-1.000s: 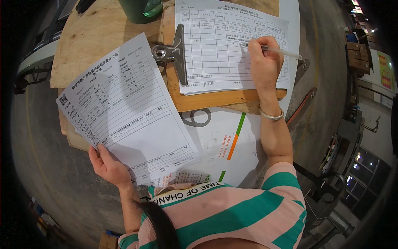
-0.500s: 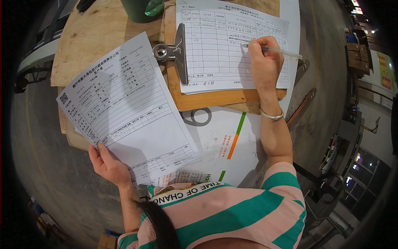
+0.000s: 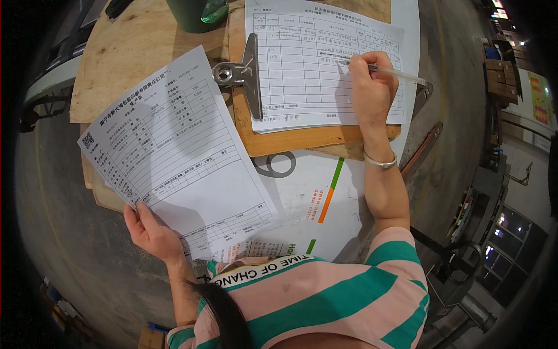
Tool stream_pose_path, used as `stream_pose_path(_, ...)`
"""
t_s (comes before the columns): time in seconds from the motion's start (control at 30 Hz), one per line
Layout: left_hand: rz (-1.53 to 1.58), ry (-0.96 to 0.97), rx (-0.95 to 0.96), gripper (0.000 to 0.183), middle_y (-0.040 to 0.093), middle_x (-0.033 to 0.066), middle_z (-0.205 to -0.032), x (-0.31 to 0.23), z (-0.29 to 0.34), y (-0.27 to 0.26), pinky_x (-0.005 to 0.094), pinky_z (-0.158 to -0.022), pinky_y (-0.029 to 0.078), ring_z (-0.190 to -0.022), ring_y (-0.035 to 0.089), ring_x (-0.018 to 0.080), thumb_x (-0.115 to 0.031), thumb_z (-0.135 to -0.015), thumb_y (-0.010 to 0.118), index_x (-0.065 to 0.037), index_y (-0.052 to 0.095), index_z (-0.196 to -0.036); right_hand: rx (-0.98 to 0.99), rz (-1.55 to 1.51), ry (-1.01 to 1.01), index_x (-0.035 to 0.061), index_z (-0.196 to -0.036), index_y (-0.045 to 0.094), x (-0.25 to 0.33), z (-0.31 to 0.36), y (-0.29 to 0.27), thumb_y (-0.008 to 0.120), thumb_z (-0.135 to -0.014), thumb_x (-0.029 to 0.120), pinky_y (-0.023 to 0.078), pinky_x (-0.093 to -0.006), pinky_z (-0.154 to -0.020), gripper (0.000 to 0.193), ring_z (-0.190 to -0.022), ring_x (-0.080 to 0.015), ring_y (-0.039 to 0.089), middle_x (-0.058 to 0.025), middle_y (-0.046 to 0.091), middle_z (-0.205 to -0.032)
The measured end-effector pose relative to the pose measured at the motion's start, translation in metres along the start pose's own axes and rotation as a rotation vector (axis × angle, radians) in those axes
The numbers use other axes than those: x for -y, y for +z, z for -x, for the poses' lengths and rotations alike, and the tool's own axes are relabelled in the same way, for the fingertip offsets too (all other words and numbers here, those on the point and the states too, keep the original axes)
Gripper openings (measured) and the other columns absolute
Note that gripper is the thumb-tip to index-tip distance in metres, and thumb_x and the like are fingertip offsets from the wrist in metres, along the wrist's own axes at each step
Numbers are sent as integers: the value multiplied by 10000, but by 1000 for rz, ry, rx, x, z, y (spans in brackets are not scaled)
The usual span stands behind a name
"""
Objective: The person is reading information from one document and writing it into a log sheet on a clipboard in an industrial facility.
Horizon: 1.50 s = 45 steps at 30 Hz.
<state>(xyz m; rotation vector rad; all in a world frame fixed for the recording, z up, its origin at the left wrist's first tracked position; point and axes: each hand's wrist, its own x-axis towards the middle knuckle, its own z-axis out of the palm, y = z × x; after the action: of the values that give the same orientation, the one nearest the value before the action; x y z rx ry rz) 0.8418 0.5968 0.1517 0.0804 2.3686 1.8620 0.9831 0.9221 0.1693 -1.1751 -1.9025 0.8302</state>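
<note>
My right hand (image 3: 375, 87) is closed around a clear-barrelled pen (image 3: 401, 74), its tip at a row in the middle of a ruled form (image 3: 308, 87) with handwriting in its upper rows. That form lies on a wooden clipboard (image 3: 325, 138), held at its left side by a large metal clip (image 3: 251, 78). At lower left my left hand (image 3: 152, 232) pinches the lower left edge of a printed sheet (image 3: 174, 134), thumb on top and fingers partly beneath. The sheet sits tilted, left of the clipboard, and has a square code in one corner.
A green container (image 3: 197, 14) stands at the far edge of the wooden table (image 3: 116, 58). White printed sheeting (image 3: 331, 203) with green and orange stripes lies under the clipboard. Right of the table are a black handwheel (image 3: 465, 259) and stacked brown boxes (image 3: 500, 81).
The pen tip has shifted very slightly along the form's row with my right hand. My left hand and the printed sheet stay almost where they were.
</note>
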Motion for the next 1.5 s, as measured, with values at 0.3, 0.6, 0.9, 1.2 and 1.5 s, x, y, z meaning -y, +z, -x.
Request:
stream_pose_path(0.3, 4, -22, 16, 225, 550, 95, -952, -1, 0, 0, 205, -727, 394, -816, 488, 102, -87, -900, 382, 65, 457, -1047, 10, 20, -7, 14, -695, 502, 0, 0, 0, 550, -748, 83, 393, -230, -493, 99, -527, -78, 465, -18, 521, -557)
stream_pose_path(0.6, 6, -12, 3, 239, 549, 102, -967, 1, -1, 0, 206, -739, 395, -825, 492, 109, -86, -898, 383, 71, 449, -1067, 6, 25, -8, 13, -699, 508, -1, 0, -1, 547, -749, 89, 399, -232, -502, 100, -538, -82, 477, -26, 531, -567)
stream_pose_path(0.9, 11, -6, 12, 243, 549, 108, -974, 0, 1, -1, 210, -749, 395, -837, 492, 112, -85, -899, 384, 74, 447, -1072, 11, 50, -18, 13, -698, 508, 4, 1, -2, 543, -752, 86, 397, -230, -496, 98, -533, -79, 478, -23, 530, -563)
stream_pose_path(1.2, 7, -5, 13, 247, 550, 94, -966, 1, 0, 1, 209, -749, 391, -836, 484, 109, -100, -896, 398, 73, 461, -1060, 10, 33, -17, 11, -696, 510, 1, 0, -2, 549, -750, 80, 397, -229, -490, 95, -532, -75, 480, -19, 536, -566)
stream_pose_path(1.5, -44, -84, -35, 215, 553, 72, -906, -5, 4, -4, 201, -710, 392, -794, 488, 96, -82, -888, 417, 64, 469, -1035, 23, -164, 35, 37, -715, 513, -11, 0, 1, 552, -761, 53, 394, -207, -522, 62, -586, -56, 477, 11, 520, -627)
